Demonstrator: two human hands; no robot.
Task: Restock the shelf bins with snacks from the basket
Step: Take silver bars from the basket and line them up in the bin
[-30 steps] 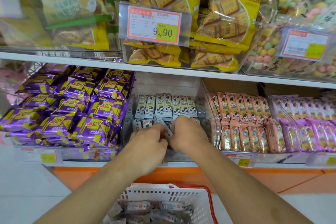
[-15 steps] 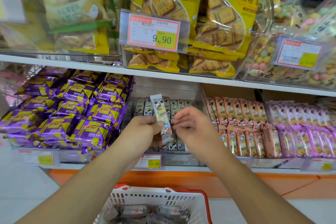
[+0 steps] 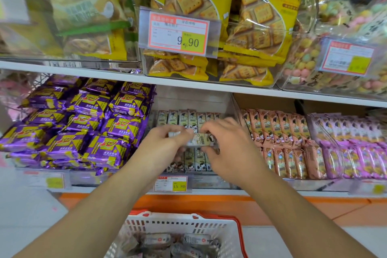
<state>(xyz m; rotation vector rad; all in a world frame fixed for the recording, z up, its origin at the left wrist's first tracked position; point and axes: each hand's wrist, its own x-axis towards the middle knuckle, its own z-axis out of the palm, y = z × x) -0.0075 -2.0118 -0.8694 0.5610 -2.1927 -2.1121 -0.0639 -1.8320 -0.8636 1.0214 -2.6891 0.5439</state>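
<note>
Both hands pinch one cream snack bar (image 3: pixel 202 140) held level just above the middle bin (image 3: pixel 211 100) — left hand (image 3: pixel 165 144) and right hand (image 3: pixel 227 146), one grip at each end. Better to stand it upright, matching the bin's rows — more wait in the basket (image 3: pixel 234 230) below.

Purple, yellow, cream and pink wrappers over an orange-trimmed shelf.

Shiny purple foil packs (image 3: pixel 88 128) carry yellow-and-red triangles; clear yellow cracker bags (image 3: pixel 259 19) show square brown biscuits; slim cream snack bars (image 3: pixel 188 119) bear dark cartoon figures; salmon-pink bars (image 3: pixel 280 130) sit beside lilac-pink ones (image 3: pixel 356 144); the white lattice plastic basket (image 3: pixel 180 226) has a red rim.
</note>
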